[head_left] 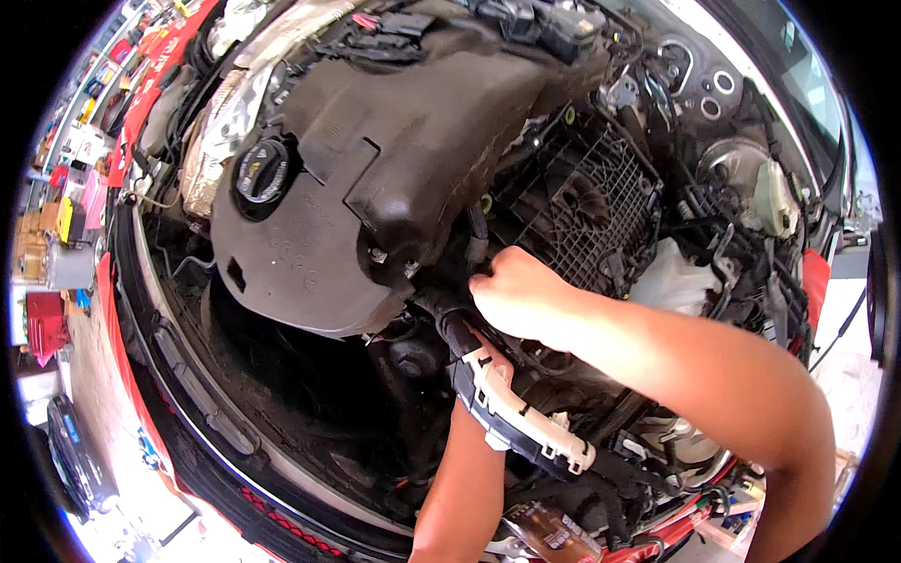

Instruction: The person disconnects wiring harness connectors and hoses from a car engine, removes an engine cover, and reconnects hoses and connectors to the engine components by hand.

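Observation:
My right hand point(514, 293) is closed in a fist at the edge of the dark engine cover point(319, 253), right beside a black connector point(478, 250). What its fingers grip, if anything, is hidden. Reaching up from the lower edge, my left forearm passes behind a wiring harness point(454, 330) with a cream plastic channel point(511, 403) clipped along it. Only a bit of my left hand point(497, 354) shows past the channel, below the right hand; its fingers are out of sight. A black round cap point(261, 173) sits in the cover.
Behind my right hand lies a black ribbed grid tray point(601, 211). A white translucent reservoir point(674, 280) stands right of it. A dark cavity point(310, 375) opens left of my left forearm. Red covers point(131, 375) drape the car's edge; a brown printed packet point(554, 535) lies low down.

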Tool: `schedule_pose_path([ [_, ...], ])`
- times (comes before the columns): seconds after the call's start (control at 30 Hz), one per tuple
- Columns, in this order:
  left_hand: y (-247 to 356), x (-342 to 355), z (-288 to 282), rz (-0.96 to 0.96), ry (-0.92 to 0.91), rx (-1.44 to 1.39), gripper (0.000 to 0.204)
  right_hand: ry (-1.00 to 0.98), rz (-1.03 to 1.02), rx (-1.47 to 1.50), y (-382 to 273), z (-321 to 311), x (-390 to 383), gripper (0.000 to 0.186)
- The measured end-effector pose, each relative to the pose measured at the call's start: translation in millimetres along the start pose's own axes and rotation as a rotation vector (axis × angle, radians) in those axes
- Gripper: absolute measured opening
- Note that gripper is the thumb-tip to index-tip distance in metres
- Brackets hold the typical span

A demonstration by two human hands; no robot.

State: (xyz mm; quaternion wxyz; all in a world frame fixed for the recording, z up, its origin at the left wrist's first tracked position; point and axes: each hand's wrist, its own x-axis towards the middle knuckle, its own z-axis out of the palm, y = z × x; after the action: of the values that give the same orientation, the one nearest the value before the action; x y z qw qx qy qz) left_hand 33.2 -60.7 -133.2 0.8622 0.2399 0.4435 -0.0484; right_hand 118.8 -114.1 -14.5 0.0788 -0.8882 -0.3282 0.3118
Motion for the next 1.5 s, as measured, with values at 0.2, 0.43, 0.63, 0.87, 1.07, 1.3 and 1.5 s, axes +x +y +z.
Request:
schedule_pose_path([
  [0.2, -25, -21, -6, 0.337, 0.078, 0.337, 0.027, -0.182, 0.339, 0.767, 17, -13, 12, 0.024],
  [0.43, -18, -36, 21, 0.855, 0.043, 0.409, 0.011, -0.322, 0.478, 1.089, 15, -30, 11, 0.018],
  [0.63, -18, -30, 22, 0.791, 0.363, 0.948, 0.014, -0.336, 0.346, 1.0, 32, -26, 13, 0.022],
  [0.87, -19, -23, 28, 0.643, 0.32, 0.618, 0.035, 0.174, -0.468, -0.246, 34, -39, 12, 0.013],
  [1.07, -17, -28, 36, 0.656, 0.295, 0.576, 0.037, 0.143, -0.607, -0.582, 45, -40, 24, 0.016],
  [1.3, -25, -19, 29, 0.719, 0.346, 0.724, 0.032, 0.149, -0.64, -0.39, 62, -41, 42, 0.014],
  [1.5, -27, -18, 25, 0.953, 0.245, 0.878, 0.034, 0.014, -0.553, -0.473, 52, -40, 44, 0.018],
])
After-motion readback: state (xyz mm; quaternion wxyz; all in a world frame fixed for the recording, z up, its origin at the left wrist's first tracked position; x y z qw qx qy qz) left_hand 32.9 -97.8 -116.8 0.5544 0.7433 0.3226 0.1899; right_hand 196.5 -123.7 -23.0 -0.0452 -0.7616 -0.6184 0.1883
